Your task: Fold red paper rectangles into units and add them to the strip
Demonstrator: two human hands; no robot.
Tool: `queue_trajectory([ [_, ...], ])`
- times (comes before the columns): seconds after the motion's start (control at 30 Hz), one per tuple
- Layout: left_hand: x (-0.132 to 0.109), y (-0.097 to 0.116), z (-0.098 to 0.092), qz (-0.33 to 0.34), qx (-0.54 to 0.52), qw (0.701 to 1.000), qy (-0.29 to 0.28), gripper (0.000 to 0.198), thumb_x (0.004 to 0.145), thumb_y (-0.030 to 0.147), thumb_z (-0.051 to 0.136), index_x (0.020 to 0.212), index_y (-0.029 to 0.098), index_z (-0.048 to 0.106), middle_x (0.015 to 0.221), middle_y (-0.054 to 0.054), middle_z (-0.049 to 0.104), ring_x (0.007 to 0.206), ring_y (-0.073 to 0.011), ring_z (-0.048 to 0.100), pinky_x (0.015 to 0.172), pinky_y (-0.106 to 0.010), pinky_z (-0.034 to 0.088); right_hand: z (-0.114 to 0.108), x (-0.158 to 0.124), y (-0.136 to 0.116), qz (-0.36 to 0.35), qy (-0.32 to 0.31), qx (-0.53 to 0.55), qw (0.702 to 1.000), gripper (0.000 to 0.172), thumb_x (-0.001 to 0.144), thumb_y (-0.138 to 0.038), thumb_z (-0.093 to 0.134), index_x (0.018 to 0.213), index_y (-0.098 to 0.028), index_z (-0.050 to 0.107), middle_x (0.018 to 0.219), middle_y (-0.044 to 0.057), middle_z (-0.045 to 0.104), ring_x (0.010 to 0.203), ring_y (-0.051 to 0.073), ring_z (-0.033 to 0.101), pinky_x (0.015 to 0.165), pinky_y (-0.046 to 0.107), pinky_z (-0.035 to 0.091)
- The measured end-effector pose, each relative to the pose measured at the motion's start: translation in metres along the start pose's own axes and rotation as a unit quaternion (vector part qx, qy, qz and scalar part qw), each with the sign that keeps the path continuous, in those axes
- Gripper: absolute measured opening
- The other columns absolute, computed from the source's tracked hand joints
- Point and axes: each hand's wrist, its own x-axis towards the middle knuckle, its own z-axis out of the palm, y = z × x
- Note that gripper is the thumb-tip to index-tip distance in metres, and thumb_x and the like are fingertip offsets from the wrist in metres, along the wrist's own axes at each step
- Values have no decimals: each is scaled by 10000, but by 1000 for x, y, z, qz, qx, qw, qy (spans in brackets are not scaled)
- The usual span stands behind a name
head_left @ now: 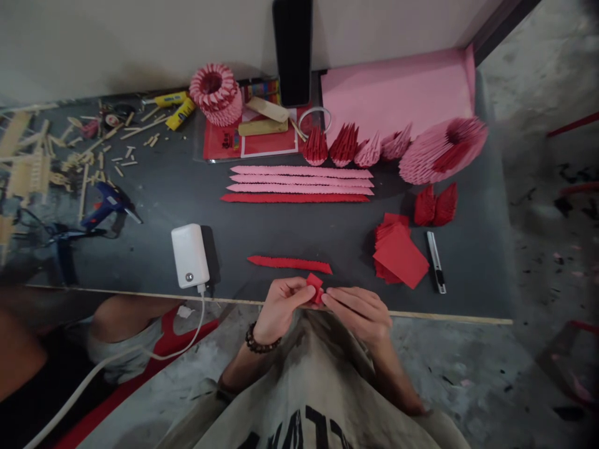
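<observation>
Between my two hands, at the table's front edge, is a small piece of folded red paper (315, 287). My left hand (284, 305) pinches it from the left between thumb and fingers. From the right, my right hand (358, 310) grips its lower right side with its fingertips. Just beyond my hands lies a short red strip of interlocked folded paper (290, 264). To the right sits a loose stack of red paper rectangles (401, 255), with a box cutter (436, 262) beside it.
Longer pink strips (302, 182) and a red strip (294, 198) lie farther back. Folded-paper pieces (442, 149) and a pink paper vase (216, 93) stand behind. A phone (293, 53) leans at the wall. A white power bank (189, 255), glue gun (105, 204) and wood scraps are left; a person sits there.
</observation>
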Motion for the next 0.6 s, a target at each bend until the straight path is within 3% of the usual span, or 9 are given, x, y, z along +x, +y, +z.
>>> queue_trajectory([
  [0.1,-3,0,0,22,41,999,-14,356,781,476,914,819,142,794,786,-55,778,709,-177,727,755,-339,662,-5,0,3,-13,-25,-9,1000,361,906,-205,785,1166,-455,792,1085,-51,855,958,180,825,838,259,648],
  [0.2,-3,-3,0,56,82,995,4,356,744,460,941,884,162,804,806,-64,794,734,-200,735,759,-356,662,1,4,2,-7,22,16,1000,334,889,-218,803,1149,-427,801,1036,-32,860,911,185,821,802,279,652],
  [0.3,-4,-5,0,86,111,990,28,273,790,415,912,878,179,807,848,-65,814,768,-206,753,772,-336,646,10,8,-6,66,66,60,994,274,897,-279,795,1163,-342,797,1021,21,848,815,184,797,691,291,642],
  [0.4,-6,-5,2,115,149,982,34,215,835,370,875,872,169,809,886,-76,822,808,-205,759,800,-316,628,15,13,-16,164,67,115,977,83,912,-293,766,977,-263,809,860,18,812,656,147,727,561,263,575],
  [0.6,-5,-10,2,156,201,963,85,237,831,337,876,976,168,794,880,-69,819,797,-190,759,762,-279,617,22,16,-26,203,84,107,970,71,927,-246,728,878,-243,779,781,7,772,646,142,699,586,266,560],
])
